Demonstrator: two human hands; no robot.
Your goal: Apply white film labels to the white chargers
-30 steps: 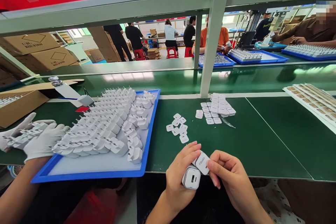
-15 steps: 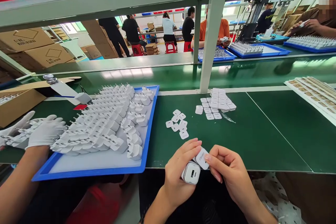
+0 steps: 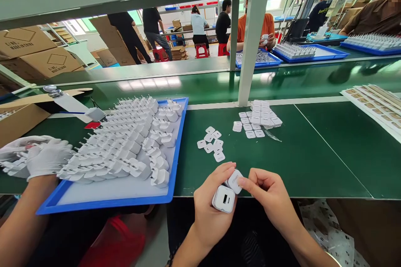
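Note:
Two white charger bodies are held side by side in my left hand [image 3: 210, 200], low in the middle of the view. The nearer charger [image 3: 223, 199] shows its port face. On the end of the farther charger [image 3: 234, 181] lies a white label plate, pressed by the thumb of my right hand [image 3: 266, 192]; the other right fingers are curled. Beyond my hands, loose white plates [image 3: 218, 145] are scattered on the green table [image 3: 313, 162], with a stacked pile of plates [image 3: 262, 116] behind them.
A blue-rimmed tray [image 3: 175, 158] full of white plug chargers [image 3: 125, 142] stands at left. A co-worker's gloved hands [image 3: 46, 156] hold plugs beside it. Sheets [image 3: 376, 106] lie at far right. A frame post [image 3: 253, 41] rises beyond the table; people sit and stand behind.
My left hand and its chargers have shifted slightly left and up. My right thumb still touches the farther charger, while its fingers have curled in. The gloved hands have drawn together.

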